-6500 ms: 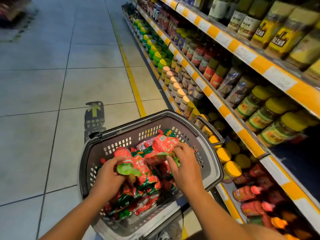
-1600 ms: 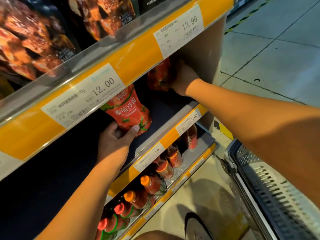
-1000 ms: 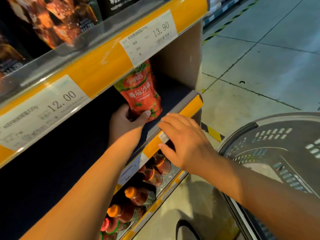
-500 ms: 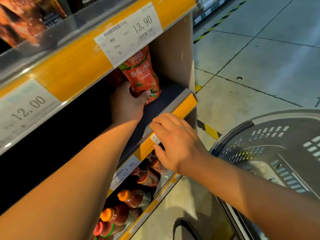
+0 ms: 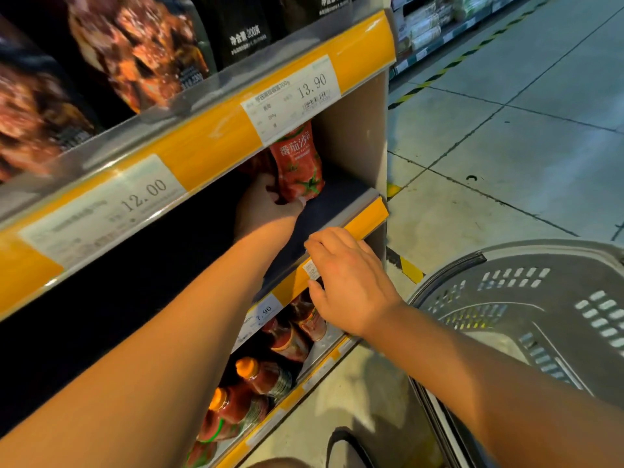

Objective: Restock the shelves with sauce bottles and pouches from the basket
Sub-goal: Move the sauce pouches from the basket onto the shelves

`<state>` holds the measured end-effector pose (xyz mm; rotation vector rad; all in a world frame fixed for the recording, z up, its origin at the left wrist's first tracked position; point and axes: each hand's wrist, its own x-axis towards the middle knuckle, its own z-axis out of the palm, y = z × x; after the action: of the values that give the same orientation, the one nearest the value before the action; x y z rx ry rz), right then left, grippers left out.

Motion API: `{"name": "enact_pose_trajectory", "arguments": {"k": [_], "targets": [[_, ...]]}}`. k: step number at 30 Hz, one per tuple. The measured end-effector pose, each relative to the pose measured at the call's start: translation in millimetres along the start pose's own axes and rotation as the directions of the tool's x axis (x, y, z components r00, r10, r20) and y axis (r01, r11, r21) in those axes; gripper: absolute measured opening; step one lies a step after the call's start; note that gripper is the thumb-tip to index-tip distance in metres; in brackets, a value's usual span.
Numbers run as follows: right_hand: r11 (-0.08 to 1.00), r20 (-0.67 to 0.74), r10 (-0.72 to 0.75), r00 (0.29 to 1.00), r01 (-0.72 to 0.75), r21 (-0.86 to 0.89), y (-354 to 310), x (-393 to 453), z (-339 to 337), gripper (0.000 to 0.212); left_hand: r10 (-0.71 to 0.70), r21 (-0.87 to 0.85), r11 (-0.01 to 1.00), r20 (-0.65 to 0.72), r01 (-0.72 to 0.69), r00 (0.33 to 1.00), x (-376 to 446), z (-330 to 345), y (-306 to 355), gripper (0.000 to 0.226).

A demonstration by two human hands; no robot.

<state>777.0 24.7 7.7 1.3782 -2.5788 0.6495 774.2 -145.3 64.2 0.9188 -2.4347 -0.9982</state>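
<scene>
My left arm reaches deep into the shelf (image 5: pixel 324 204), my left hand (image 5: pixel 263 206) gripping the base of an upright red sauce pouch (image 5: pixel 297 163). My right hand (image 5: pixel 347 282) rests, fingers loosely bent, on the shelf's yellow edge, holding nothing, beside the basket (image 5: pixel 526 298).

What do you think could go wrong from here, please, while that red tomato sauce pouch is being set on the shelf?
The soft red tomato sauce pouch is held only at its base by the left hand, so it may flop over once released. It stands near the shelf's front, by the yellow shelf-edge strip, and could slide off. The right hand at that strip might knock the red sauce bottles below.
</scene>
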Motion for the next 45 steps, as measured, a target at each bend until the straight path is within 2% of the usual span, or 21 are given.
{"name": "enact_pose_trajectory", "arguments": {"k": [3, 5, 8, 12, 14, 16, 19, 23, 26, 29, 33, 37, 42, 45], "targets": [[1.0, 0.029, 0.008, 1.0, -0.007, -0.02, -1.8, -0.4, -4.0, 0.047, -0.043, -0.134, 0.99, -0.048, 0.036, 0.998, -28.3, -17.1, -9.0, 0.029], [0.999, 0.055, 0.019, 0.998, -0.018, -0.027, -3.6, -0.6, -7.3, 0.049, -0.014, -0.208, 0.978, -0.087, -0.005, 0.996, -56.5, -34.8, -18.7, 0.014], [0.999, 0.107, 0.032, 0.994, -0.027, -0.046, -7.0, -0.7, -12.6, 0.054, 0.057, -0.192, 0.98, 0.01, -0.054, 0.998, -103.4, -69.3, -34.7, 0.021], [0.994, 0.217, 0.028, 0.976, -0.004, -0.11, -11.4, 6.2, -27.3, 0.049, 0.095, -0.137, 0.987, 0.089, -0.083, 0.991, -159.3, -117.3, -59.0, 0.035], [0.993, 0.302, 0.044, 0.952, -0.008, -0.12, -20.4, 11.8, -39.5, 0.06, 0.076, -0.137, 0.989, 0.089, -0.063, 0.993, -185.8, -140.3, -70.9, 0.039], [0.998, 0.342, 0.033, 0.939, -0.014, -0.058, -39.0, 13.3, -51.2, 0.075, 0.054, -0.143, 0.989, 0.061, -0.045, 0.997, -210.9, -163.6, -82.0, 0.04], [0.994, 0.339, -0.092, 0.936, 0.065, 0.09, -90.8, 7.0, -66.1, 0.081, -0.001, -0.183, 0.983, 0.006, 0.002, 1.0, -247.8, -199.6, -95.8, 0.042], [0.945, 0.319, -0.265, 0.91, 0.179, 0.275, -191.3, -12.2, -86.3, 0.081, -0.066, -0.222, 0.974, -0.082, 0.047, 0.994, -302.1, -251.1, -113.5, 0.051], [0.886, 0.328, -0.389, 0.861, 0.251, 0.39, -270.4, -35.1, -95.8, 0.077, -0.071, -0.235, 0.972, -0.16, 0.032, 0.985, -349.2, -292.2, -133.4, 0.048], [0.828, 0.319, -0.49, 0.811, 0.319, 0.461, -340.0, -62.1, -96.3, 0.073, -0.119, -0.247, 0.967, -0.229, 0.061, 0.966, -401.9, -331.4, -156.1, 0.061], [0.759, 0.32, -0.592, 0.74, 0.377, 0.531, -415.4, -97.1, -86.2, 0.07, -0.208, -0.266, 0.957, -0.368, 0.111, 0.906, -481.3, -377.5, -190.8, 0.069], [0.689, 0.323, -0.682, 0.656, 0.426, 0.587, -477.3, -132.7, -72.6, 0.07, -0.344, -0.313, 0.926, -0.474, 0.21, 0.811, -569.9, -413.5, -223.7, 0.05], [0.624, 0.347, -0.764, 0.544, 0.488, 0.61, -552.3, -177.6, -56.0, 0.066, -0.496, -0.381, 0.867, -0.611, 0.321, 0.617, -680.2, -432.0, -254.3, 0.044], [0.577, 0.376, -0.811, 0.448, 0.514, 0.635, -594.0, -208.0, -49.5, 0.066, -0.56, -0.428, 0.828, -0.664, 0.362, 0.496, -744.9, -430.1, -272.4, 0.045]]}}
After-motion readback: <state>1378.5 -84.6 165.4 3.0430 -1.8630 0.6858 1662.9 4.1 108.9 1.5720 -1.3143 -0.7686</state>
